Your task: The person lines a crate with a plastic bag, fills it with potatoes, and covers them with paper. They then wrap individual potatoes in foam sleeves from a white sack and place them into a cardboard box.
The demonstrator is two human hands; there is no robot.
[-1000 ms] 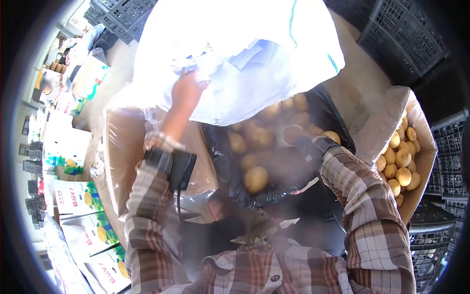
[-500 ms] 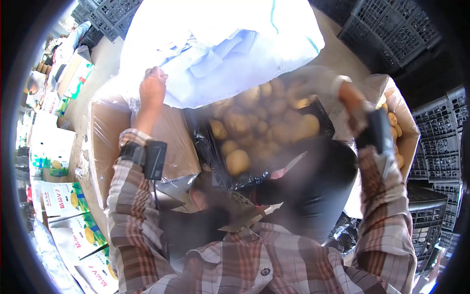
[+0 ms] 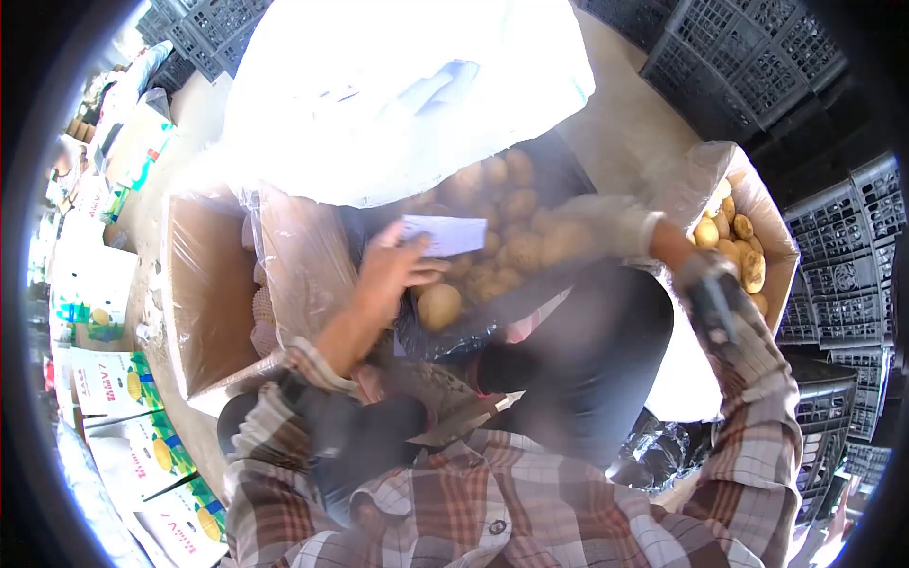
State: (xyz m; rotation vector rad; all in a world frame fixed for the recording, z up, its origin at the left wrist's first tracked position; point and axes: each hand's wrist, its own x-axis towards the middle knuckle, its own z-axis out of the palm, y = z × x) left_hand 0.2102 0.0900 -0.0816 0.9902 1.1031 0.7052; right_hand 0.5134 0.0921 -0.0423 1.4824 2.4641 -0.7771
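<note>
My left hand (image 3: 390, 270) is closed on a flat white foam net sleeve (image 3: 445, 235), held over the near left part of a black-lined crate (image 3: 445, 341) of potatoes (image 3: 439, 307). My right hand (image 3: 606, 225), in a pale glove, is smeared by motion above the right side of those potatoes. Its fingers cannot be made out, nor whether it touches one. Beyond the crate bulges a big white bag (image 3: 417, 133), with more flat white sleeves (image 3: 440, 87) in its overexposed mouth.
At left stands a plastic-lined carton (image 3: 204, 293) with net-wrapped pieces (image 3: 262, 308) inside. A carton (image 3: 784, 227) at right holds loose potatoes (image 3: 731, 241). Black crates (image 3: 748, 57) are stacked behind and to the right. Printed cartons (image 3: 142, 454) lie far left.
My left hand has come from the white bag toward me and right, now with a white sleeve in it. My right hand stays over the potatoes, blurred in both frames.
</note>
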